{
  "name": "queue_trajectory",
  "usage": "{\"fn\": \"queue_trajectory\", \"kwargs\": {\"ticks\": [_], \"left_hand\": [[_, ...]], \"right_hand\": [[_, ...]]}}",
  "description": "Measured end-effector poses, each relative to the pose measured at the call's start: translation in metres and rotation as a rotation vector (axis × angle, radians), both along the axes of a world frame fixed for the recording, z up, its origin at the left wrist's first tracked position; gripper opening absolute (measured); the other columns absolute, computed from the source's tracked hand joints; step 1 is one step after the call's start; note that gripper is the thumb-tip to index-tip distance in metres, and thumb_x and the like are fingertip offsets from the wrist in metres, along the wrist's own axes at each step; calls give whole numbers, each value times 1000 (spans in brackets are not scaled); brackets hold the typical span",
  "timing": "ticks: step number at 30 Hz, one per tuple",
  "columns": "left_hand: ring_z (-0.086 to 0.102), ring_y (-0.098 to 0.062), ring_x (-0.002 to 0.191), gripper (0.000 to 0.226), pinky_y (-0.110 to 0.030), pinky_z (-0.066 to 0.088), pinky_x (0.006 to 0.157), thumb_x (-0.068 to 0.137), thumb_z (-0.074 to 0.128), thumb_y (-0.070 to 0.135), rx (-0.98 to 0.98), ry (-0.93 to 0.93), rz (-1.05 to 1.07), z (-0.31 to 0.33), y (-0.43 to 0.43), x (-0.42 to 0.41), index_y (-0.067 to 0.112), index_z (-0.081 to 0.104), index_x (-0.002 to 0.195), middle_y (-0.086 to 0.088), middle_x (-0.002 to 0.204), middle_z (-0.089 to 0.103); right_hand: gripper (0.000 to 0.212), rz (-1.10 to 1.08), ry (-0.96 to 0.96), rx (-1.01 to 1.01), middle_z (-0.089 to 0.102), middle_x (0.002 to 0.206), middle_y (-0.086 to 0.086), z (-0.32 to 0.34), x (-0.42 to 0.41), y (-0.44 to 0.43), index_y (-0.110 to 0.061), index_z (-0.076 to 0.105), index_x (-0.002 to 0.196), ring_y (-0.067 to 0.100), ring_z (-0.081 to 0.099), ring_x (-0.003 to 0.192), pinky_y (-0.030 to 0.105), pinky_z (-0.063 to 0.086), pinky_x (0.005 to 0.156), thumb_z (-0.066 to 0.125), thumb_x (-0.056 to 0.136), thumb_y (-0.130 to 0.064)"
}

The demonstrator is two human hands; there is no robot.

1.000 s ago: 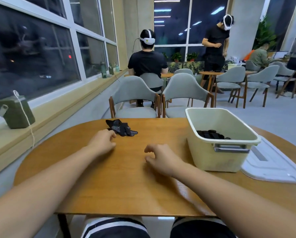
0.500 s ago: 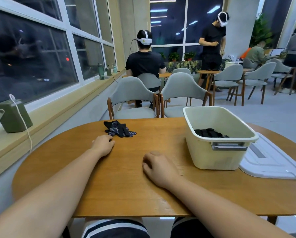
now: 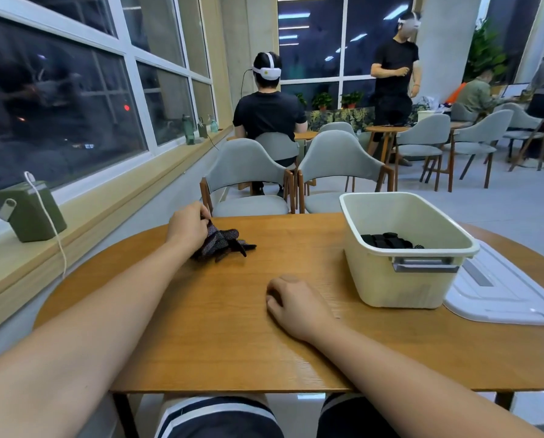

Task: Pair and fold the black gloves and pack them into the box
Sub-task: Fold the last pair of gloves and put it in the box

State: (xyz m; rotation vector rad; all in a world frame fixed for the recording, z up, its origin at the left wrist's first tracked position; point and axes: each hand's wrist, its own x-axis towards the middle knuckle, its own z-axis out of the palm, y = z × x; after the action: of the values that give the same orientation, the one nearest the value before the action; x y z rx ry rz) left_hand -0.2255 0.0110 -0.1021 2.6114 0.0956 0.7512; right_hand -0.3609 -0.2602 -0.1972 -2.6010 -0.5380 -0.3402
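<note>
Fingers of my left hand point(image 3: 187, 226) grip gloves point(image 3: 225, 243) at 11 o'clock; my right hand point(image 3: 293, 301) loosely curled, idle on table point(image 3: 201, 327). Box point(image 3: 406, 279) at 2 o'clock holds folded gloves point(image 3: 387, 241); lid point(image 3: 501, 295) at 3, chairs point(image 3: 248, 159) at 12.

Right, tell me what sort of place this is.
Probably a café-style office lounge: grey upholstered chairs at small wooden tables, potted plants by big windows, and other people wearing headsets.
</note>
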Motion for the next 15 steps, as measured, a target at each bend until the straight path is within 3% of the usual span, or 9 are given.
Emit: {"fn": "queue_trajectory", "kwargs": {"ticks": [3,8,15], "left_hand": [[60,-28,98,18,-36,44,78,101,58,8,-6,-7,-24,18,-1,-1,24,62,96,1,100,66],[64,-21,94,15,-33,46,70,99,58,9,-104,-33,-129,40,-10,-11,22,65,99,2,101,69],[64,-7,94,7,-16,45,73,97,71,13,-280,-137,-292,50,-54,-56,19,69,99,7,101,70]], "right_hand": [[24,-2,-6,9,66,110,-5,-2,0,0,-27,64,112,24,62,105,40,55,88,51,100,-42],[24,-3,-15,20,66,111,-5,-4,3,0,-27,64,113,24,62,106,38,55,87,51,101,-42],[43,-31,31,159,68,137,-2,1,4,-3,-25,59,141,21,64,124,40,55,102,61,103,-45]]}}
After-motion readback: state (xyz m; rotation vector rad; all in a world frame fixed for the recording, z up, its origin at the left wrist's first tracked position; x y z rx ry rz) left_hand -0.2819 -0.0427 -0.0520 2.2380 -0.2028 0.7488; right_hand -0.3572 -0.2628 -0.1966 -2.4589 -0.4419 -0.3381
